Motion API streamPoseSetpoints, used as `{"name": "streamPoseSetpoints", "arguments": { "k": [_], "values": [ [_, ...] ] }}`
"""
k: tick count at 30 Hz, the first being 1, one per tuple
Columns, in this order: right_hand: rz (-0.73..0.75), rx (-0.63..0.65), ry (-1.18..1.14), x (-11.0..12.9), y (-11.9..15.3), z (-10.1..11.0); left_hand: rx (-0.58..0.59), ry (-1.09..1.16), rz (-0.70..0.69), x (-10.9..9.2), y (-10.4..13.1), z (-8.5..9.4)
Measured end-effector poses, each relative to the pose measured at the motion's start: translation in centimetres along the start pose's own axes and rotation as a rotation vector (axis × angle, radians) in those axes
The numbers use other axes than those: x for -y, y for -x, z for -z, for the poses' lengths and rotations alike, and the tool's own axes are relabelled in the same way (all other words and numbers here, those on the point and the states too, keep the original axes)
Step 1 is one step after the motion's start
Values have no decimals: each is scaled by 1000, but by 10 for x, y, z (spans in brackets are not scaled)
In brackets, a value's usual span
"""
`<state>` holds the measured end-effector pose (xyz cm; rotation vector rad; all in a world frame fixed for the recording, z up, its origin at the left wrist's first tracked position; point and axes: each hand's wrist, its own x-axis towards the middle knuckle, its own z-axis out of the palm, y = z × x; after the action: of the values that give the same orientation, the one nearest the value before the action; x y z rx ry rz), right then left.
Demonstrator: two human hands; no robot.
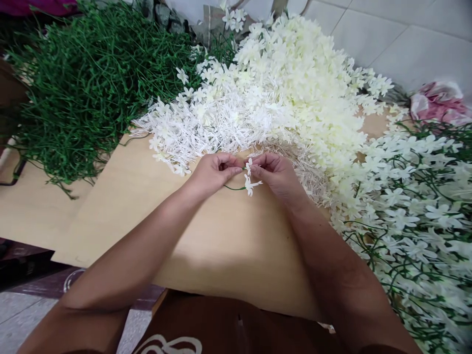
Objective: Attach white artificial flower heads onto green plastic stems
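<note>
Both hands meet over the middle of the board, close together. My left hand (219,172) is closed in a pinch on a thin green plastic stem (236,189), part of which curves out below the fingers. A white artificial flower (251,185) sits on a branch of that stem. Between the fingertips is a second white flower (249,166), which my right hand (275,173) pinches from the right. The fingers partly hide where this flower and the stem meet. Just beyond the hands lie loose white flowers (236,115) with thin white tails.
A large heap of green plastic stems (92,83) lies at the far left. Cream-white blossoms (306,73) are piled at the back. Stems bearing white flowers (416,221) cover the right side. A pink and white plastic bag (440,103) lies back right. The tan board (221,246) has its edge near my body.
</note>
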<state>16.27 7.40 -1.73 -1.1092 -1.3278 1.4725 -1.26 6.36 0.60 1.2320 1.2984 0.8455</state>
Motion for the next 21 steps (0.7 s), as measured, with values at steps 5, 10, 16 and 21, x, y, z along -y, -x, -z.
{"name": "streamPoseSetpoints", "arguments": {
  "k": [5, 10, 16, 21],
  "values": [
    [149, -65, 84, 2, 5, -9, 18, -2, -44, -1, 0, 3],
    [210, -83, 165, -1, 9, -15, 35, -34, -38, 1, 0, 7],
    [140, -69, 143, -7, 12, -18, 80, -137, 4, -2, -3, 8],
    [136, -59, 146, -14, 12, -19, 81, -160, 25, -3, -4, 6]
  ]
}}
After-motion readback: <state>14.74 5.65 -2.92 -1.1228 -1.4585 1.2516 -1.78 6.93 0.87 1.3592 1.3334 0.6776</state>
